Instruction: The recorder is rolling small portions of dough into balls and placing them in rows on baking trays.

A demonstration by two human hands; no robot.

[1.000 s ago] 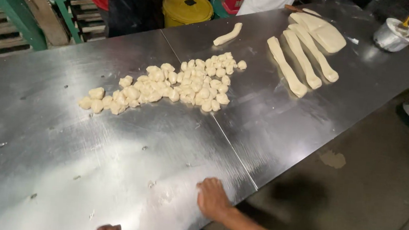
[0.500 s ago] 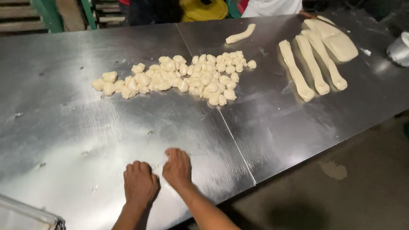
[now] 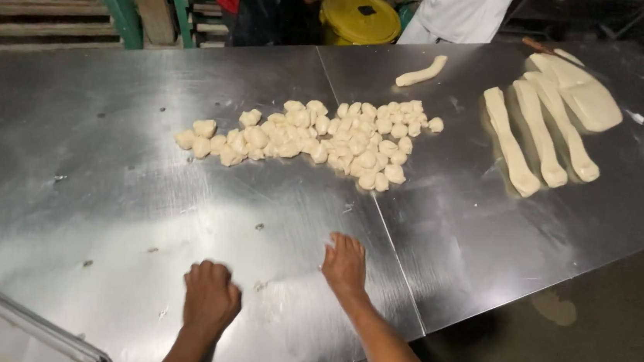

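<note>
Both hands have slid further onto the table (image 3: 89, 184) than half a second back, and they have drawn apart: then they lay side by side, now a bare strip of steel shows between them. A second ago only the right one was flat on the metal, with the left just peeking in at the bottom edge. So the work looks to have moved onto the near part of the sheet, well short of the dough.

From the head view, the left hand (image 3: 211, 295) rests knuckles up with its fingers curled under, loosely clenched; whether it covers anything I cannot tell. The right hand (image 3: 344, 264) lies flat, fingers spread, released and gripping nothing. Dough pieces (image 3: 318, 138) sit in a loose heap well beyond both hands, mid-table. Dough strips (image 3: 540, 134) lie far right. Two people stand across the table, near a yellow lid (image 3: 361, 17).
</note>
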